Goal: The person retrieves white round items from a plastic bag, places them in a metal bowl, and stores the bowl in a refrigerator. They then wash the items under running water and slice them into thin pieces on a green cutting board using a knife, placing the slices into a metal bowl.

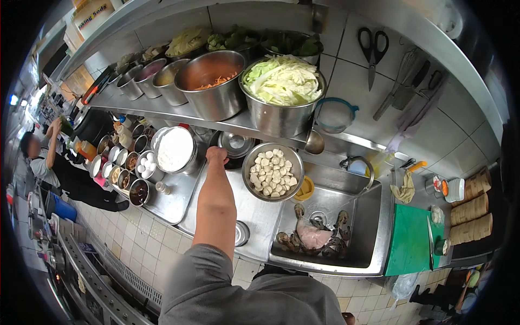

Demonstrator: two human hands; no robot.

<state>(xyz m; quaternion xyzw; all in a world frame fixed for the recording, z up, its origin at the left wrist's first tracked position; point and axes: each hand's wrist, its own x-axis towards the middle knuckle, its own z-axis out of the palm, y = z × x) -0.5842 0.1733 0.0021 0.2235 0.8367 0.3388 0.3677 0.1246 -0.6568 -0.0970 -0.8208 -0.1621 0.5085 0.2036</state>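
My left arm stretches forward over the steel counter (252, 227). At its end, my left hand (217, 155) is curled against the left side of a dark pot (234, 163) that has a shiny metal lid (236, 144). The fingertips are hidden, so the grip is unclear. Right of the pot sits a steel bowl (273, 172) of pale, cut round pieces, perhaps mushrooms or scallops. Only a sliver of what seems to be my right hand (348, 318) shows at the bottom edge, beside my grey shirt.
A sink (367, 227) holds pale meat and dark pieces under a tap (367, 172). Right of it, a knife (430, 239) lies on a green cutting board (406, 239). Shredded cabbage (282, 79) fills a shelf pot. Eggs (146, 164) and sauce bowls stand left. A co-worker (69, 174) stands far left.
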